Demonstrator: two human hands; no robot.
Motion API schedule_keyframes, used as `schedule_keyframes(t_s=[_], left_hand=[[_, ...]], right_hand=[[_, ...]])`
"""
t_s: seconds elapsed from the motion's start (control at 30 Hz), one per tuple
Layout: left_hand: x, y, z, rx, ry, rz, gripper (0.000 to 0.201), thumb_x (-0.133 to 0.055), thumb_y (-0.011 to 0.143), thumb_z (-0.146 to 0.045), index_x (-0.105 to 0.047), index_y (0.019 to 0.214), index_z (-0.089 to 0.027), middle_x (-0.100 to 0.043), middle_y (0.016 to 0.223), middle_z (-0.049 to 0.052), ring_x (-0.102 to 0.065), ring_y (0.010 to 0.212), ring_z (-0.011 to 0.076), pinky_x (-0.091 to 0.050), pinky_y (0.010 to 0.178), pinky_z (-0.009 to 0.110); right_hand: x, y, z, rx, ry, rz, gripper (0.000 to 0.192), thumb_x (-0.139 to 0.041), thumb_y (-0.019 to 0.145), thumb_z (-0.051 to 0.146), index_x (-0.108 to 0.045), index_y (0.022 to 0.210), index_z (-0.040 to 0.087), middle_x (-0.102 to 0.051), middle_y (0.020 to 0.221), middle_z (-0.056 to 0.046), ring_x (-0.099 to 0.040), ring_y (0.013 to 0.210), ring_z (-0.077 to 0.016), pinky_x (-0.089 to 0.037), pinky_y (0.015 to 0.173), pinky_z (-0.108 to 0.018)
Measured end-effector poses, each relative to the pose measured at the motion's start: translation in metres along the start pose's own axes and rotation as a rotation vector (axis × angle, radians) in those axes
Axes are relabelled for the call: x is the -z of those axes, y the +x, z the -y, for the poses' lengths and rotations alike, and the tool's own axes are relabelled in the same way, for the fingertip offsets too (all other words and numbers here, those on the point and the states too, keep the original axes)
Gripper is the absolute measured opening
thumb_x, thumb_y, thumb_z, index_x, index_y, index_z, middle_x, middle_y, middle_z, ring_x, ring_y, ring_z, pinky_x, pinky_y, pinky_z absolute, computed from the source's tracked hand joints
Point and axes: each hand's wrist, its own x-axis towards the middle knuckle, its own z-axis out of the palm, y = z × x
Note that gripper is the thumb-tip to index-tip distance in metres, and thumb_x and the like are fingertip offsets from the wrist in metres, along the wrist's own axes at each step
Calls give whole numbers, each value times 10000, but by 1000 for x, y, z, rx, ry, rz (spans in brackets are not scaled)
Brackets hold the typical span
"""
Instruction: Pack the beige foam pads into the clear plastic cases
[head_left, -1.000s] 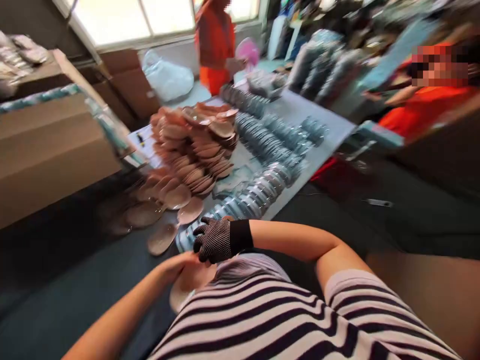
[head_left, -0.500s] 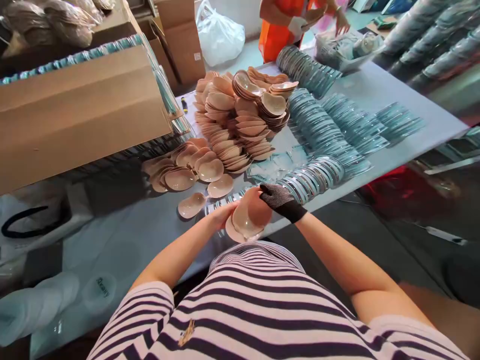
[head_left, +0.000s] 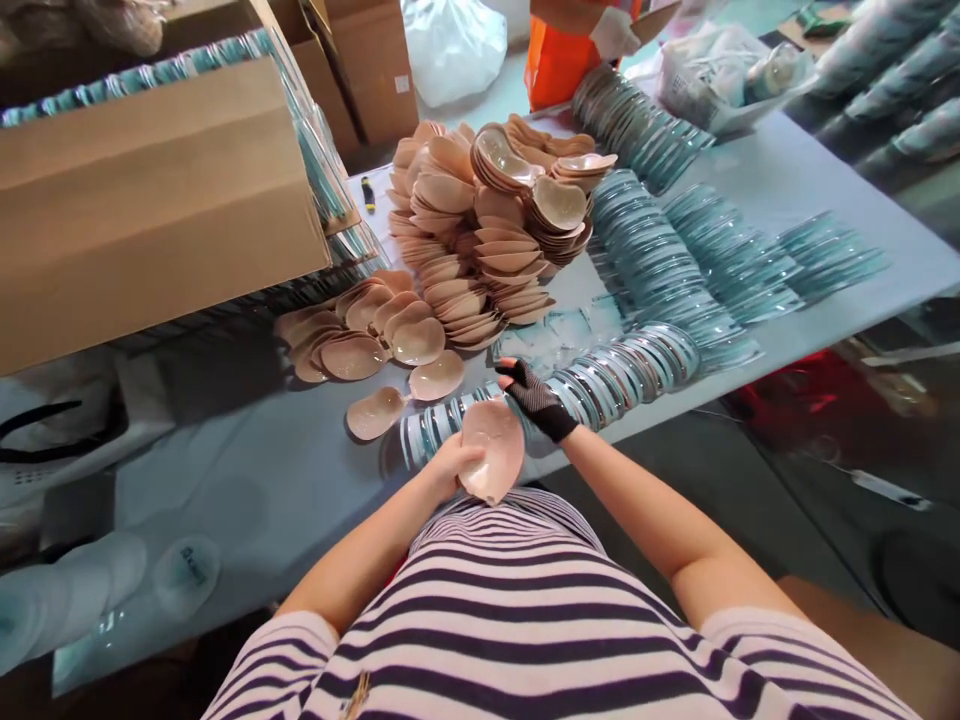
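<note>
One beige cup-shaped pad (head_left: 493,448), smooth and slightly glossy with a rounded, petal-like outline, sits between both hands just above the near edge of the table (head_left: 247,470). The bare left hand (head_left: 450,462) grips its lower left rim, fingers curled under it; the right hand (head_left: 532,395), in a black dotted knit glove, pinches its upper right edge. Directly behind the pad runs a curved row of clear plastic shells (head_left: 600,375) with pale blue rims, standing on edge and overlapping like fallen dominoes, and the gloved hand rests against them. Two loose beige pads (head_left: 409,395) lie flat just to the left, beside a small fanned cluster (head_left: 352,335) of the same. Farther back rises a tall heap of stacked beige pads (head_left: 487,225), nested concave side up. Longer rows of blue-rimmed shells (head_left: 675,250) stretch to the right across the pale table cover. A brown cardboard box (head_left: 150,200) fills the left side. At the far edge stands another person in orange (head_left: 559,60).
</note>
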Motion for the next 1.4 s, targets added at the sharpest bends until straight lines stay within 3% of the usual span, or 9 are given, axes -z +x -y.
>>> schedule_keyframes(t_s=[0.1,0.23,0.43,0.57,0.7,0.8,0.93,1.13,1.4], left_hand=[[-1,-4,5,-14,-89,-46,554,-917,481,-223,-697,978,-119,-756,934,127,-703,873,276,-521,820,353],[-6,-8,8,-71,-211,-252,546,-890,517,-195,-667,1010,-122,-755,923,112,-708,833,259,-526,813,358],[-12,-8,18,-109,-339,-508,524,-840,582,-182,-614,1050,-117,-742,863,88,-711,785,241,-548,761,359],[-14,-9,17,-115,-395,-511,435,-817,606,-197,-630,994,-139,-737,849,67,-707,802,230,-554,777,347],[-20,-15,-4,-122,-362,-172,468,-818,634,-369,-674,1027,-157,-709,1144,129,-639,1136,322,-542,905,409],[-25,-16,-30,-223,-306,101,533,-812,645,-428,-683,1100,-181,-590,1386,123,-502,1319,349,-509,973,439],[-33,-11,-51,-196,-162,113,468,-849,604,-387,-700,972,-140,-725,955,92,-675,925,280,-523,858,405],[-35,-19,-44,-279,83,-20,372,-864,552,-323,-721,845,-145,-717,803,58,-635,750,223,-506,798,379],[-24,-43,-47,-668,701,317,281,-682,823,-367,-784,1029,-205,-691,1116,123,-591,1073,310,-413,1029,421]], right_hand=[[41,58,-22,-144,-272,-60,460,-534,921,280,-520,1358,135,-603,1360,-158,-567,1253,-240,-420,1072,-385],[66,115,-43,-325,-618,157,609,-601,898,342,-460,1429,78,-573,1361,-261,-587,1233,-307,-450,1013,-395],[54,140,-52,-337,-717,301,360,-528,908,169,-642,1232,63,-646,1215,-284,-648,1130,-299,-465,952,-400],[83,143,-46,-303,-749,222,391,-455,905,121,-661,1237,121,-653,1257,-230,-624,1171,-318,-466,985,-466],[116,112,-12,136,-637,78,311,-494,810,60,-760,933,164,-557,1440,-113,-427,1395,-286,-367,1137,-446],[112,65,29,445,-505,132,199,-568,788,128,-745,790,220,-460,1529,-20,-287,1477,-300,-312,1167,-541],[81,2,72,636,-280,244,80,-646,799,289,-723,789,268,-480,1509,12,-288,1474,-310,-270,1175,-599],[58,-55,72,176,433,-30,551,-418,941,435,-436,1456,240,-643,1277,-121,-635,1137,-252,-537,930,-465],[45,-80,95,-47,494,-6,510,-667,783,356,-608,1265,202,-610,719,28,-518,599,-110,-436,570,-240]])
